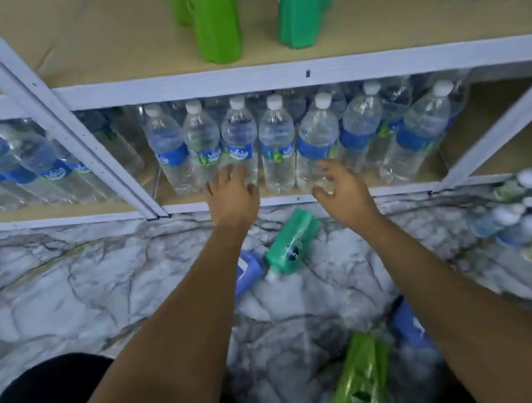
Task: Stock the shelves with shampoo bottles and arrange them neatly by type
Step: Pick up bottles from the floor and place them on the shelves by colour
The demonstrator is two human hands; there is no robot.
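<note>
Head view: left hand [232, 196] reaches to the lower shelf [324, 196] at frame centre, fingers spread against a water bottle [239, 141], grip open. Right hand [344, 191], just right, hovers with fingers loosely curled, holding nothing. Teal shampoo bottle [291, 243] lies on the marble floor [67, 286] between the forearms; green shampoo bottles [216, 16] stand on the upper shelf.

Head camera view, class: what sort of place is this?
Probably a shop or stockroom: a white metal shelf holds rows of water bottles, shampoo bottles stand above, and more lie on the marble floor.
</note>
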